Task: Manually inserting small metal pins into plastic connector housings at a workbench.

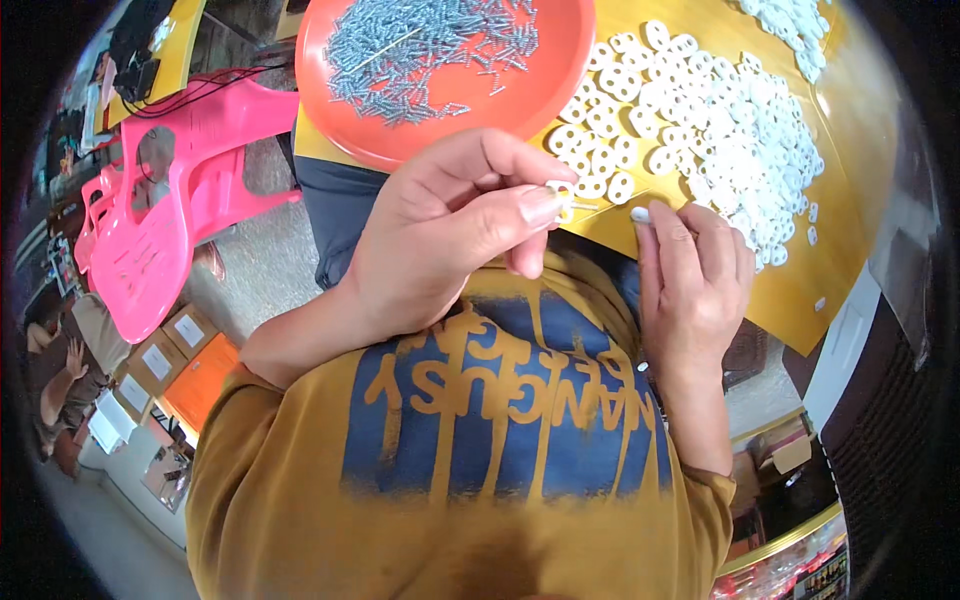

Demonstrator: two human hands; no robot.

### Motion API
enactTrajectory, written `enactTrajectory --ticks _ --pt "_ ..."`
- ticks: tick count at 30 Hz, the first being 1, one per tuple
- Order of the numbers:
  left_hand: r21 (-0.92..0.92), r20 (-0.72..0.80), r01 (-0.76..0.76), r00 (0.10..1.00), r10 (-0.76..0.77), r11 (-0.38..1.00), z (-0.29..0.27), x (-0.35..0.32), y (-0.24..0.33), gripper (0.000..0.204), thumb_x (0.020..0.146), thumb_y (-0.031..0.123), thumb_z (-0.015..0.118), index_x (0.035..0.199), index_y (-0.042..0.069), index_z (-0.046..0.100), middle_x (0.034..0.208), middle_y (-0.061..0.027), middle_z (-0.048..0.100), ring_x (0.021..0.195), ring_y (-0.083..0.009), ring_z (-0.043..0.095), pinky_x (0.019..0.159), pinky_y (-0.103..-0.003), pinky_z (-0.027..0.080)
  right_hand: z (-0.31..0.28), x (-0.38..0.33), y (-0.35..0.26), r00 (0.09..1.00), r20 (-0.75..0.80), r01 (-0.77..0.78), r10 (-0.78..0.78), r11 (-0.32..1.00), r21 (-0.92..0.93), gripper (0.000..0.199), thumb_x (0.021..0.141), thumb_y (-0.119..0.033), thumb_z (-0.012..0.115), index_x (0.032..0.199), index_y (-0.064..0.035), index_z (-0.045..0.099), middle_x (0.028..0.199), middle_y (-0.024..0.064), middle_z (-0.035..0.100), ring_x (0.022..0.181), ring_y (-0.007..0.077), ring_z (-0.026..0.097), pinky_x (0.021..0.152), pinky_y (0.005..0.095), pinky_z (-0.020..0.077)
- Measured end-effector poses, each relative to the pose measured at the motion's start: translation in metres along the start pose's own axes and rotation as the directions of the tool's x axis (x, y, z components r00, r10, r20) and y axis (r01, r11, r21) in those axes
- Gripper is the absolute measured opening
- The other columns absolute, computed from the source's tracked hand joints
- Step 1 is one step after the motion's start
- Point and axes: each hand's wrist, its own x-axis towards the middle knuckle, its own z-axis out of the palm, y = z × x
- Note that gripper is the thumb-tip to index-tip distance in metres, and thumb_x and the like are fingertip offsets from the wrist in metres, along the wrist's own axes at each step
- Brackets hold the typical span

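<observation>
Yellow tabletop (850, 230), with white plastic clips (720, 120) heaped at one o'clock.
Your left hand (450, 235) pinches one clip (562, 195); your right hand (695, 275) pinches a screw (640, 214). Orange tray (560, 90) of screws (420, 50) remains full.

Orange-red round tray (340, 90) heaped with silvery grey screws (430, 50). White oval plastic pieces (720, 120) piled over a mustard-yellow bench (850, 230). One white piece (562, 195) pinched in the left hand (450, 230), another white bit (640, 214) at the right hand (695, 285). Ochre shirt (300, 480) printed with a dark blue patch and yellow lettering. Bright pink plastic chair (170, 210). Orange and brown boxes (180, 365) with white labels on grey floor.
</observation>
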Motion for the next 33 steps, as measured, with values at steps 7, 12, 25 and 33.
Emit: enactTrajectory --ticks 7,12,25,33 --pt "-0.01 0.09 -0.095 0.991 0.096 0.995 -0.011 -0.004 0.005 0.013 0.082 0.002 0.047 0.094 -0.001 0.051 0.074 -0.0062 0.053 0.056 -0.01 0.05 0.053 -0.02 0.041 -0.013 0.005 -0.015 0.981 0.052 -0.183 0.186 0.811 0.556 0.012 0.071 0.003 0.061 0.082 -0.0001 0.058 0.079 0.0093 0.057 0.071 0.0169 0.055 0.064 0.0249 0.0436" --pt "-0.07 0.186 -0.1 0.976 0.111 0.993 -0.008 -0.007 0.023 0.013 0.083 0.002 0.047 0.095 -0.002 0.051 0.076 -0.0067 0.053 0.058 -0.0095 0.051 0.053 -0.02 0.041 -0.026 0.017 -0.031 0.829 0.376 -0.372 0.415 -0.092 0.923 0.02 0.072 0.004 0.06 0.092 0.0021 0.054 0.081 0.0079 0.057 0.068 0.0133 0.055 0.06 0.0239 0.0462" --pt "-0.178 0.273 -0.141 0.944 0.187 0.974 -0.007 -0.012 0.033 0.014 0.084 0.001 0.046 0.097 -0.003 0.049 0.078 -0.0055 0.053 0.059 -0.0074 0.051 0.053 -0.018 0.042 -0.025 0.026 -0.048 0.881 0.394 -0.274 0.261 -0.398 0.876 0.029 0.078 -0.008 0.056 0.102 0.0066 0.051 0.085 0.0131 0.056 0.067 0.0181 0.055 0.057 0.0275 0.0453" --pt "-0.156 0.271 -0.112 0.95 0.152 0.981 -0.005 -0.012 0.027 0.014 0.084 0.003 0.047 0.096 -0.002 0.049 0.077 -0.0053 0.053 0.059 -0.0074 0.051 0.053 -0.018 0.042 -0.025 0.024 -0.045 0.897 0.32 -0.22 0.303 -0.321 0.921 0.031 0.076 -0.008 0.057 0.103 0.0069 0.051 0.086 0.0129 0.056 0.068 0.0177 0.054 0.058 0.0278 0.0455"
